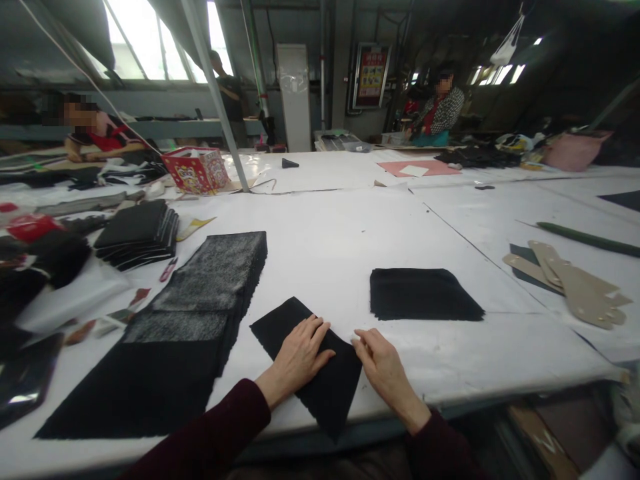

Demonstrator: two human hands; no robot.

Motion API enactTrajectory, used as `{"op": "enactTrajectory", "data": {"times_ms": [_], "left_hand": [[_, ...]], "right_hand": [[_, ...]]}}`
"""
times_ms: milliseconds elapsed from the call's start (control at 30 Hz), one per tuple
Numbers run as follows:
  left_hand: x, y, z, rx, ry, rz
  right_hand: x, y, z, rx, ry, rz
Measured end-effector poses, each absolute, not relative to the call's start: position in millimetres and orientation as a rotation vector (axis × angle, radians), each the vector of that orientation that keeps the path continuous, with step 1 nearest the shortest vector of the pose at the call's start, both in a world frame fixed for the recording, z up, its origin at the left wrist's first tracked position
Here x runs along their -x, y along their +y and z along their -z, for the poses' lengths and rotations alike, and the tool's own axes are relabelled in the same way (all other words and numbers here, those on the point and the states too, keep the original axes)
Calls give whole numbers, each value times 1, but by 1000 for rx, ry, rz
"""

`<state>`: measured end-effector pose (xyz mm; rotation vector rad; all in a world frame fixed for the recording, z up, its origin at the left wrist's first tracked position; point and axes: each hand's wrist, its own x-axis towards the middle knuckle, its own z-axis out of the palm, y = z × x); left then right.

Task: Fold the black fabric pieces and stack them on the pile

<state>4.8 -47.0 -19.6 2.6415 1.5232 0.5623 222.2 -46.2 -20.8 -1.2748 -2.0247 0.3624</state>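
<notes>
The black cloth (327,390) lies on the worktop (320,227) under the flattened left hand (300,350), slanting lengthwise far-left to near-right, its right corner beside the right hand (381,357), fingers narrowed, grip unclear.

Light, main: pale daylight, upper left, through slanted windows (133,47), panes washed out to white. Light, secondary: small bright panes (493,75), upper right. Ceiling and back wall: dim, deepest toward the upper right corner. Table (320,247): white, evenly lit, brightest surface below window level; faint sheen on its far left part. Black bag (30,373), lower left: glossy, one white glint. Black cloth (305,327) under the hands: near-solid black, little surface detail. Shadow: dark below the table's near edge, lower right. Sharpness: fair at mid-table; soft in the background and at both side edges. Distortion: wide-angle, outer lines leaning and stretched. Pixel blocks: over heads at left and right.
</notes>
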Motion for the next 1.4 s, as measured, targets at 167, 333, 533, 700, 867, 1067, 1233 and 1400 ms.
{"op": "enactTrajectory", "data": {"times_ms": [167, 333, 533, 700, 867, 1067, 1233, 1400], "left_hand": [[-4, -48, 20, -2709, 1502, -508], [-3, -49, 19, -2745, 1483, -446], [-2, -47, 16, -2784, 1443, -409], [-6, -45, 10, -2840, 1341, -337], [-13, -44, 5, -2864, 1298, -248], [-11, -42, 1, -2872, 1238, -221], [-8, -39, -5, -2859, 1187, -193], [-8, -37, -5, -2866, 1124, -139]], "right_hand": [[-212, -51, 27, 1240, -2306, -3], [-211, -52, 36, 1178, -2383, 85], [-216, -57, 36, 1177, -2412, 94], [-216, -60, 34, 1225, -2436, 83], [-218, -62, 32, 1240, -2448, 51], [-221, -65, 31, 1255, -2448, 16], [-221, -66, 30, 1264, -2466, 27], [-221, -67, 27, 1269, -2492, 90]]}}
